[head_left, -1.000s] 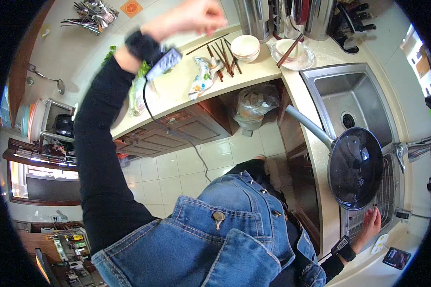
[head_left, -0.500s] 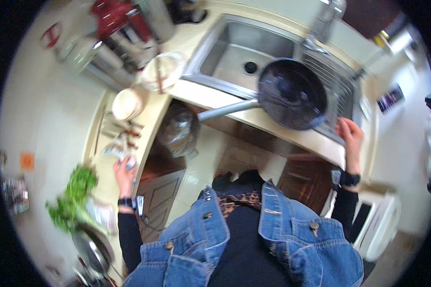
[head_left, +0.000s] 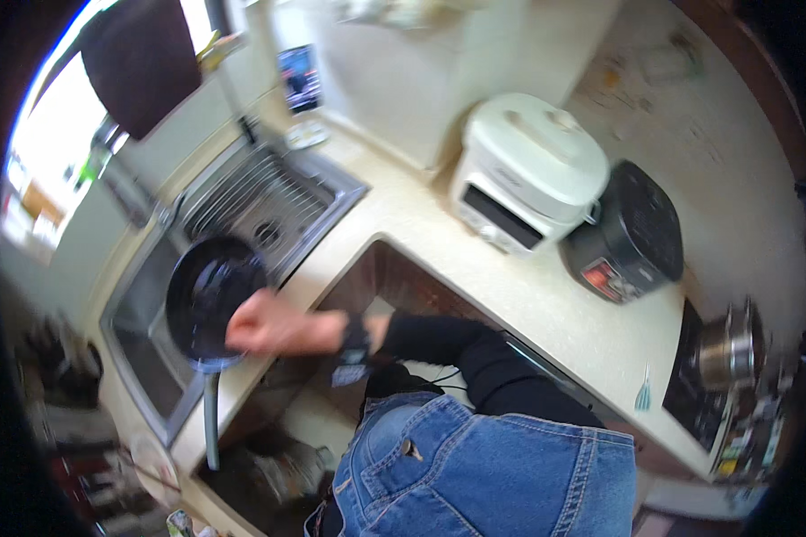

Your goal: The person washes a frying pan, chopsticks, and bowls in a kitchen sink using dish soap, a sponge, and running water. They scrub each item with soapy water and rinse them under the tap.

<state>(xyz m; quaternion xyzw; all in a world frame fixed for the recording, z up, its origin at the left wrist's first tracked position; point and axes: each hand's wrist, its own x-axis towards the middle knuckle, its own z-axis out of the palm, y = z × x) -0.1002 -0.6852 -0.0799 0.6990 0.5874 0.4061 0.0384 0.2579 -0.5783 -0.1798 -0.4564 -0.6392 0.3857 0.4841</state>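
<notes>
My right hand (head_left: 264, 324) reaches in from the right, with a dark band round the wrist. Its fingers look curled together, though blur and angle hide whether anything is in them. It hovers at the near edge of a dark frying pan (head_left: 201, 291), covering part of the rim; I cannot tell if they touch. Wet glints show inside the pan, which rests over the metal sink (head_left: 134, 313), its grey handle (head_left: 211, 421) sticking out past the counter edge. My left hand is outside the view.
Along the counter (head_left: 403, 210) stand a white lidded cooker (head_left: 533, 161) and a black appliance (head_left: 631, 233). Farther right lie a pale blue brush-like tool (head_left: 643, 394) and a hob with a steel pot (head_left: 727, 349). A wire rack (head_left: 251, 192) covers part of the sink.
My view has swung to the right, bringing in the cooker and hob. The left hand has left the picture. My right hand now appears beside the pan instead of at the sink's right end.
</notes>
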